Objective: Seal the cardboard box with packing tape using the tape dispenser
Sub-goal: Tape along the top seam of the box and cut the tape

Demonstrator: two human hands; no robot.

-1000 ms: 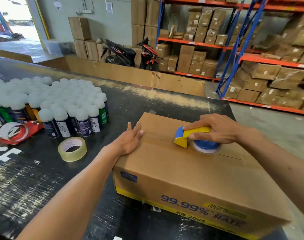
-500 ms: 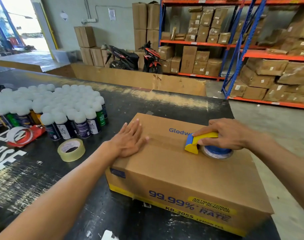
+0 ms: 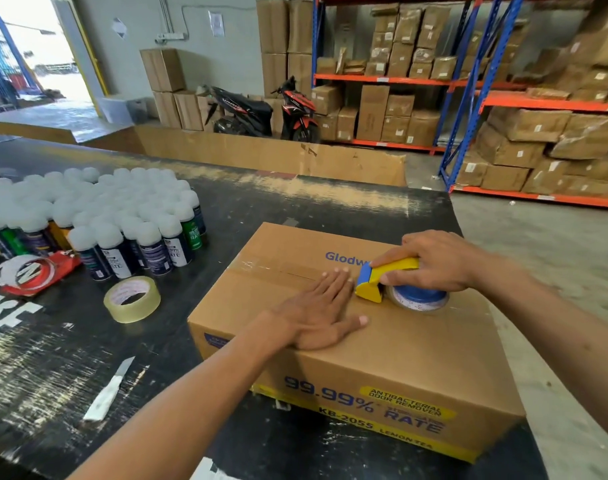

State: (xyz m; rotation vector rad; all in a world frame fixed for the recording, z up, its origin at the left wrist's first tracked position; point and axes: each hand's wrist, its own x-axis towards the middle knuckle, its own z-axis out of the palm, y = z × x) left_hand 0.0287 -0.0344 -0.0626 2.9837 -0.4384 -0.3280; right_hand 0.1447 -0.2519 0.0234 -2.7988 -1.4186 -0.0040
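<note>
Currently the taping pass along the top seam is in hand, judged partly complete. The cardboard box [image 3: 351,327] sits on the black counter [image 3: 70,375], flaps closed. The right hand [image 3: 434,261] is closed around the tape dispenser [image 3: 389,278], fingers over its yellow body, pressing it onto the box top. The left hand [image 3: 316,313] lies flat and spread, palm down on the box, holding nothing; its fingertips [image 3: 340,271] sit just beside the dispenser's yellow nose.

A glossy strip of clear tape [image 3: 271,268] shows on the seam beyond the left hand's fingertips, running to the box's left edge. On the side of the right wrist the seam is hidden by hand and dispenser, so whether tape lies there cannot be told.

Orientation: the dispenser's long axis lies along the seam, which runs across the box top from side to side. Its yellow nose points toward the left hand; the blue roll end [image 3: 416,297] sits under the right palm, toward the wrist.

Next move, as a judgement: draw the dispenser on along the seam toward the right edge with steady downward pressure, the left hand smoothing the laid strip and steadying the box. Risk noted: the tape drifting off the seam.

A spare tape roll [image 3: 132,299] lies on the counter, well outboard of the left hand.
</note>
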